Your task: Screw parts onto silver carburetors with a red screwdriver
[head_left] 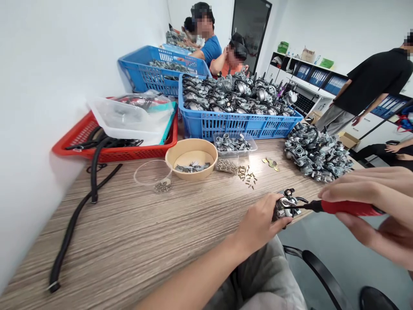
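Near the table's front edge, my left hand (263,219) grips a small metal carburetor-like part (287,203), with the thumb on the near side and fingers behind it. My right hand (377,202) is wrapped round the red handle of a screwdriver (348,208). The dark shaft points left, and its tip lies over the metal part; the exact contact point is too small to make out. Loose brass screws (247,175) and several flat brass pieces (271,163) lie on the table beyond my left hand.
A blue crate (238,125) of metal parts stands behind a clear tray (235,150) and a beige bowl (192,174). On the left are a red basket (135,153) and black hoses (69,232). More parts (318,153) are heaped at right. Several people are beyond.
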Available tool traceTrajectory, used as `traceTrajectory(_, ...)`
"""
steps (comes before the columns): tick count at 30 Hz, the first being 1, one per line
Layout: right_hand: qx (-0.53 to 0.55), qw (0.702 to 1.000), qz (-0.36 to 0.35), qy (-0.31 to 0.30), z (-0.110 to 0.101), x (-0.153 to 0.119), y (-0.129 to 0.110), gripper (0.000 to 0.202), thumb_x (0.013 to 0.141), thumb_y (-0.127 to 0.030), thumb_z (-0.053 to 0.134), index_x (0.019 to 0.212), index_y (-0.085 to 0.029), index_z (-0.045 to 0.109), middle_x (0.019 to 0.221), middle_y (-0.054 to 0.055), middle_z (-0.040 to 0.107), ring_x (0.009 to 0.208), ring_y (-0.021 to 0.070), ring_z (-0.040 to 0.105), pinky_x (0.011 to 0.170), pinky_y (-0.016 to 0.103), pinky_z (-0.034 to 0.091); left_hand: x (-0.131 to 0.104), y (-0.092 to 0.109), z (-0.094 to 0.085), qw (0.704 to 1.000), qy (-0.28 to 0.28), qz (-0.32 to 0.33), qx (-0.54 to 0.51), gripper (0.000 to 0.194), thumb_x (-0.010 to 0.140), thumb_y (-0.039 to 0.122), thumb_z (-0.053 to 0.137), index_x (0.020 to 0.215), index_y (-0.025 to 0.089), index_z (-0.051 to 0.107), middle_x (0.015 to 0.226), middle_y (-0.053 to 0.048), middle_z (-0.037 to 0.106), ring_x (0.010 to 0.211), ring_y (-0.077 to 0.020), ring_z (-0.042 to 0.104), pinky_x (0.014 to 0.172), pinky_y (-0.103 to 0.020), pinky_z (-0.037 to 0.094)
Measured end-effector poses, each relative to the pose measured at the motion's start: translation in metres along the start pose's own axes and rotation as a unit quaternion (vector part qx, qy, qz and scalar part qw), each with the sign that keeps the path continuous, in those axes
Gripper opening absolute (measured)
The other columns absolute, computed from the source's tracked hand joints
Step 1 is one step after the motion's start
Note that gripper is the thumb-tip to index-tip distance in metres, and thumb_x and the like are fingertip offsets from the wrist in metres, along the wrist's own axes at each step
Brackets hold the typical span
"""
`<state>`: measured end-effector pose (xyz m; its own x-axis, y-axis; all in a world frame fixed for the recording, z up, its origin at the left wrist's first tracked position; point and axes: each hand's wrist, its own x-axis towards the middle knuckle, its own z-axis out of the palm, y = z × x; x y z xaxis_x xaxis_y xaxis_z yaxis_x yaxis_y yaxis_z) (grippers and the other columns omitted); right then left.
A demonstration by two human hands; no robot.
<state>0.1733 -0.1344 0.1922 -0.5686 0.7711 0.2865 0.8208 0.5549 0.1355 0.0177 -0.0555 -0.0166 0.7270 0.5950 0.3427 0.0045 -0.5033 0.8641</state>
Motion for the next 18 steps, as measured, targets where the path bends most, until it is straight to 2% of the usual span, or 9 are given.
traceTrajectory(2, -0.027, 1.0, -0.005, 0.005, -0.0009, 0.0007, -0.0008, 0.008, 0.1, -0.025, 0.058, 0.108, -0.025, 0.059, 0.072, 0.0, 0.07, 0.051, 0.0174, 0.059, 0.047, 0.036, 0.045, 0.0003, 0.0003, -0.0001, 1.0, -0.002, -0.004, 0.001, 0.044, 0.096, 0.036, 0.072, 0.131, 0.022, 0.05, 0.127, -0.011, 0.069, 0.12, -0.0303, 0.067, 0.1, -0.046, 0.056)
traceTrajectory(4, -0.04, 0.999, -0.004, 0.006, -0.0017, 0.0027, -0.0017, 0.009, 0.1, -0.029, 0.059, 0.106, -0.023, 0.059, 0.072, 0.002, 0.07, 0.053, 0.0193, 0.062, 0.047, 0.037, 0.044, 0.0004, 0.0002, 0.0002, 1.0, -0.003, -0.005, 0.003, 0.044, 0.095, 0.036, 0.072, 0.131, 0.021, 0.05, 0.127, -0.011, 0.07, 0.119, -0.0307, 0.068, 0.099, -0.047, 0.056)
traceTrajectory(7, -0.001, 1.0, -0.013, -0.019, -0.0022, 0.0055, -0.0023, 0.013, 0.099, -0.021, 0.052, 0.111, -0.021, 0.058, 0.081, 0.004, 0.073, 0.063, 0.0205, 0.069, 0.052, 0.036, 0.05, 0.0003, -0.0004, 0.0008, 1.0, 0.002, 0.0, 0.004, 0.043, 0.095, 0.035, 0.072, 0.131, 0.022, 0.051, 0.127, -0.01, 0.07, 0.119, -0.0299, 0.068, 0.099, -0.046, 0.057)
traceTrajectory(9, -0.021, 1.0, -0.013, -0.01, -0.0016, 0.0057, -0.0022, 0.012, 0.1, -0.019, 0.054, 0.11, -0.022, 0.059, 0.077, 0.002, 0.072, 0.058, 0.0186, 0.067, 0.052, 0.035, 0.049, 0.0003, -0.0005, 0.0011, 1.0, 0.006, 0.001, 0.001, 0.043, 0.095, 0.035, 0.072, 0.131, 0.023, 0.051, 0.127, -0.009, 0.07, 0.12, -0.0292, 0.068, 0.101, -0.045, 0.056)
traceTrajectory(12, -0.072, 0.997, 0.018, 0.021, -0.0011, 0.004, -0.0021, 0.004, 0.101, -0.029, 0.06, 0.103, -0.026, 0.059, 0.068, -0.001, 0.07, 0.049, 0.0173, 0.06, 0.048, 0.036, 0.043, 0.0006, -0.0001, 0.001, 1.0, 0.005, 0.0, -0.003, 0.044, 0.094, 0.034, 0.073, 0.131, 0.023, 0.051, 0.128, -0.009, 0.07, 0.122, -0.0291, 0.067, 0.103, -0.045, 0.056)
traceTrajectory(16, 0.018, 0.999, 0.02, -0.025, -0.0031, 0.0022, -0.0032, 0.017, 0.102, -0.024, 0.049, 0.115, -0.025, 0.059, 0.087, 0.004, 0.077, 0.065, 0.0217, 0.072, 0.05, 0.038, 0.048, 0.001, 0.0009, 0.0001, 1.0, 0.004, 0.005, -0.008, 0.046, 0.094, 0.032, 0.074, 0.132, 0.02, 0.051, 0.129, -0.011, 0.069, 0.123, -0.0296, 0.067, 0.104, -0.046, 0.056)
traceTrajectory(18, 0.011, 1.0, 0.02, -0.019, -0.0036, 0.0022, -0.0035, 0.015, 0.101, -0.025, 0.053, 0.114, -0.026, 0.061, 0.083, 0.003, 0.076, 0.062, 0.0211, 0.07, 0.048, 0.038, 0.047, 0.0011, 0.001, -0.0002, 1.0, 0.004, 0.006, -0.006, 0.045, 0.094, 0.032, 0.073, 0.131, 0.019, 0.052, 0.128, -0.012, 0.07, 0.121, -0.03, 0.068, 0.102, -0.046, 0.057)
